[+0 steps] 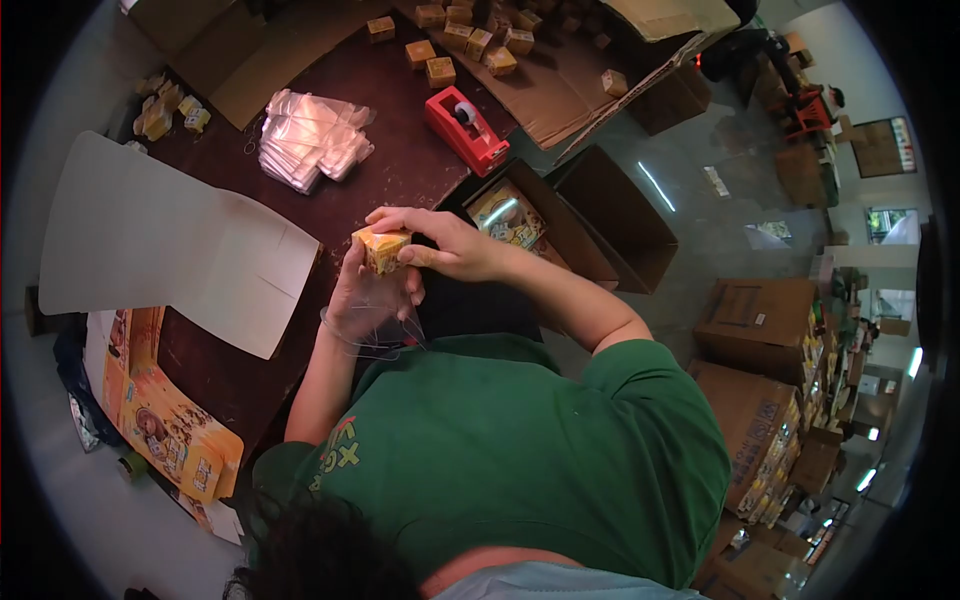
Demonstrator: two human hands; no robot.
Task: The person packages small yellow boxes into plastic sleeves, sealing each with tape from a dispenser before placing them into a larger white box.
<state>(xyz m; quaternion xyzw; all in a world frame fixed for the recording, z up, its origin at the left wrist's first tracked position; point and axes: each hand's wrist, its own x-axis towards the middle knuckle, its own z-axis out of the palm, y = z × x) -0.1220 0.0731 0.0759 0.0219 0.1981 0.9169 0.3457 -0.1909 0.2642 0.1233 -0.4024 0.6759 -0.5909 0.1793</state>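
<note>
Both my hands are closed around one small yellow printed box (384, 250) in front of my body. My left hand (362, 298) grips it from below and the left side. My right hand (450, 243) has its fingers over the top and its thumb against the near right side. A clear plastic bag (385, 322) hangs beneath the box at my left hand; how far it covers the box I cannot tell. Beyond my hands lies a stack of clear plastic bags (314, 140) on the dark red table (400, 100), near a red tape dispenser (467, 131).
Several small yellow boxes (440, 71) sit at the far side, some on a cardboard flap (560, 90). An open carton (615, 215) with printed packaging stands right of the table. White card sheets (180, 240) and printed yellow cardboard (165, 425) lie left. Stacked cartons (750, 420) stand behind right.
</note>
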